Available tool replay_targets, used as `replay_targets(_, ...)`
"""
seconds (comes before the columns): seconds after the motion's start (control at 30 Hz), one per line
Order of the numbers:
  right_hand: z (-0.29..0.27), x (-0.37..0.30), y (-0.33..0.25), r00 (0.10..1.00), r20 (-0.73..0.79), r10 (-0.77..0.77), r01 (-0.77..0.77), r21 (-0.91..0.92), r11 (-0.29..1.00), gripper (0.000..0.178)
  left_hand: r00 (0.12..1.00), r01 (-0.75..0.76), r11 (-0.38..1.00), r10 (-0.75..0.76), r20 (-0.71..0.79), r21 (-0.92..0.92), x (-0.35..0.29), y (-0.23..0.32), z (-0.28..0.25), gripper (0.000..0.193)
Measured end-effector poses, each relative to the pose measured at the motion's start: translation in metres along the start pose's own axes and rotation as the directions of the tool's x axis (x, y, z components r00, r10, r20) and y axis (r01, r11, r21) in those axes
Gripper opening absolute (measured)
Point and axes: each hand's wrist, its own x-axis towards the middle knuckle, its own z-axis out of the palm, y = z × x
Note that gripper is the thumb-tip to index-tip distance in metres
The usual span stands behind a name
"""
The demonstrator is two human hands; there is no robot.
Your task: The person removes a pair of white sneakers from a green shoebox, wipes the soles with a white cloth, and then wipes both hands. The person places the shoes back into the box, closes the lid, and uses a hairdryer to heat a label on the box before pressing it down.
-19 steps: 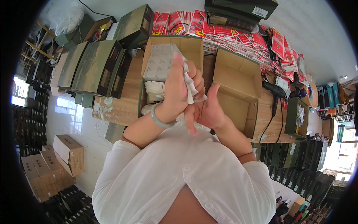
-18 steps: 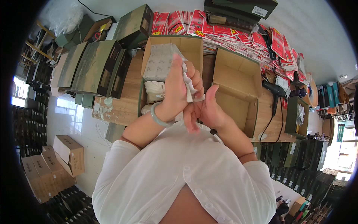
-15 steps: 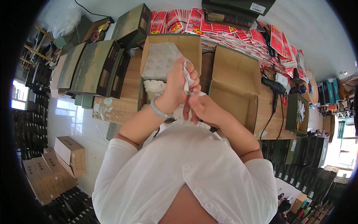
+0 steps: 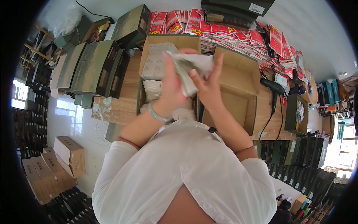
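Head | left hand (image 4: 172, 87): my grip holds crumpled paper (image 4: 186, 80) | right hand (image 4: 209, 89): thumb on paper, closure unclear | paper between both, over left open box (image 4: 160, 39), long axis slanting upper-left to lower-right

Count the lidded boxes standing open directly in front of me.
2: the left box, with patterned paper inside its lid, and the right box beside it.

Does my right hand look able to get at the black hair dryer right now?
Probably not straight away: your right hand holds a blurred pale sheet, and the open box lies between. Nothing seems to cover the hair dryer's handle, though.
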Motion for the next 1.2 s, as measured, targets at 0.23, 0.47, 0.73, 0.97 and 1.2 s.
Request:
replay_targets(0.23, 0.005, -0.011, 0.013, 0.940, 0.151, -0.306, 0.341, -0.363, 0.867, 0.083, 0.917, 0.335, 0.919, -0.268, 0.295, -0.208, 0.001, -0.020, -0.049, 0.041)
replay_targets(0.47, -0.017, -0.015, -0.018, 0.873, 0.485, -0.052, 0.280, -0.411, 0.867, 0.098, 0.836, 0.547, 0.834, -0.539, 0.105, -0.072, -0.004, -0.010, -0.039, 0.033)
replay_targets(0.73, -0.027, -0.011, -0.041, 0.935, 0.339, -0.101, 0.117, -0.025, 0.993, 0.105, 0.993, -0.002, 0.998, 0.011, 0.121, -0.071, 0.025, 0.052, -0.068, 0.042)
replay_targets(0.97, 0.004, -0.012, -0.026, 0.956, 0.293, -0.018, -0.038, 0.183, 0.982, 0.120, 0.995, -0.074, 0.996, 0.071, 0.068, 0.055, -0.034, 0.014, 0.008, 0.057)
replay_targets(1.2, 0.020, -0.014, -0.010, 0.960, 0.177, -0.219, 0.233, -0.062, 0.971, 0.111, 0.960, -0.129, 0.968, 0.068, 0.273, 0.214, -0.035, -0.002, -0.018, 0.047)
